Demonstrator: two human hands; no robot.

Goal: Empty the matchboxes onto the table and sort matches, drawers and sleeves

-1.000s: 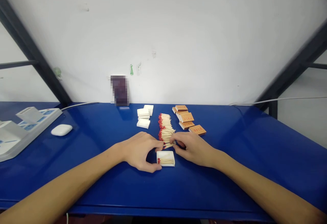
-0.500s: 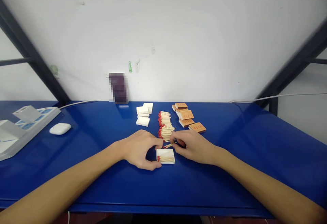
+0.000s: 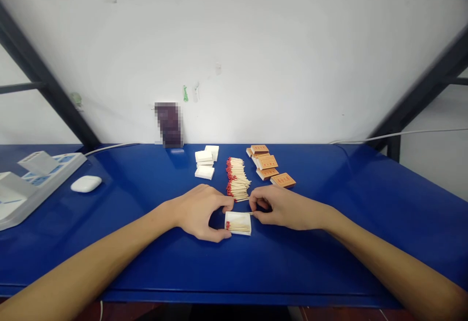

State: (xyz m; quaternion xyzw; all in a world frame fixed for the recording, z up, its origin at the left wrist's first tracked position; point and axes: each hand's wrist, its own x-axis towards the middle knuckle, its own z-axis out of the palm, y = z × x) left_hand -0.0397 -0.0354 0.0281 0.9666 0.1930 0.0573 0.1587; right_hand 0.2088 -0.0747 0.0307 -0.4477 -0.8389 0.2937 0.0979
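Note:
A small white matchbox tray (image 3: pixel 238 217) lies on the blue table, with a few red-headed matches (image 3: pixel 239 227) along its near side. My left hand (image 3: pixel 203 212) grips the tray's left end, thumb at the near corner and index finger at the far one. At the tray's far right corner, my right hand (image 3: pixel 283 207) pinches the end of a match (image 3: pixel 252 213); most of that match cannot be made out. Just beyond the tray sits a long pile of loose matches (image 3: pixel 238 180), heads to the left.
Several white trays (image 3: pixel 204 171) are stacked behind my left hand. Several orange matchbox sleeves (image 3: pixel 282 180) lie behind my right hand. A power strip (image 3: pixel 60 174) and a white case (image 3: pixel 86 184) are at left. A blurred dark object (image 3: pixel 170 125) leans on the wall.
My right hand has moved slightly right and brought the match from beside the pile to the tray's far right corner. My left hand stays at the tray.

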